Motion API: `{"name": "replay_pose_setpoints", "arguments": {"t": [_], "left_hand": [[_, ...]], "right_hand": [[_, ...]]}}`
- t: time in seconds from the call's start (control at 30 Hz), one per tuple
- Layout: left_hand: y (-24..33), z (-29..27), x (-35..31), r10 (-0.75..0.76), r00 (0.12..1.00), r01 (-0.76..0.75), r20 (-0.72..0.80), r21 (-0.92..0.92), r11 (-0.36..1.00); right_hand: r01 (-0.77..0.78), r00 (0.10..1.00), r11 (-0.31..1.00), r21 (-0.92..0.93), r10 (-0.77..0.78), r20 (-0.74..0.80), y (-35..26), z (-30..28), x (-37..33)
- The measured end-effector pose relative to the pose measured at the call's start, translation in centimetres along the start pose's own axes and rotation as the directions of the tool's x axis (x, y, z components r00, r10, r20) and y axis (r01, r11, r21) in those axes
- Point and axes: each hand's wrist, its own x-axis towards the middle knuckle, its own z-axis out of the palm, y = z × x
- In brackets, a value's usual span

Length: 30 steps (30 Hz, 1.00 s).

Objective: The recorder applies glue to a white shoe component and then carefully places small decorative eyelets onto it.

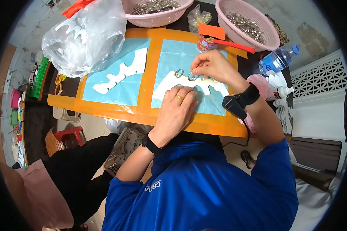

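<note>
A white cut-out piece [165, 82] with a notched edge lies on the right blue sheet [173, 50]. My left hand [176, 106] rests on its near edge, fingers lying flat and close together, partly hiding it. Above the piece, my right hand [212, 65] pinches a thin metal ring [191, 76] between thumb and fingertips. Just left of that ring, another metal ring [179, 73] sits at the piece's far edge. A second white cut-out piece [121, 74], also notched, lies on the left blue sheet [115, 98].
Two pink baskets [158, 21] of metal parts stand at the back. Near my right hand are a tin can [206, 43] with a red-handled tool [235, 45] and a water bottle [279, 59]. A plastic bag [86, 42] lies back left. Another person [46, 192] is at my left.
</note>
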Motion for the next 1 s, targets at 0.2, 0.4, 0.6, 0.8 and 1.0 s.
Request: {"name": "replay_pose_setpoints", "arguments": {"t": [0.2, 0.4, 0.6, 0.8, 1.0], "left_hand": [[-0.5, 0.6, -0.4, -0.019, 0.998, 0.018, 0.06, 0.02, 1.0], [-0.4, 0.5, -0.2, -0.032, 0.997, 0.031, 0.063, 0.024, 0.999], [-0.2, 0.5, 0.0, -0.072, 0.995, 0.07, 0.075, 0.03, 0.997], [-0.2, 0.7, 0.3, -0.082, 0.991, 0.078, 0.111, 0.037, 0.996], [-0.1, 0.6, 0.6, -0.098, 0.987, 0.094, 0.127, 0.041, 0.995]], "right_hand": [[0.004, 0.999, 0.992, -0.122, 0.001, 0.042, 0.3, 0.2, 1.1], [0.076, 0.996, 0.986, -0.148, -0.066, 0.065, 1.6, 0.3, 1.7], [0.068, 0.996, 0.979, -0.192, -0.056, 0.065, 1.7, 0.3, 1.8], [0.081, 0.996, 0.976, -0.202, -0.072, 0.048, 1.5, 0.4, 1.6], [0.082, 0.997, 0.973, -0.217, -0.078, 0.027, 1.3, 0.6, 1.6]]}}
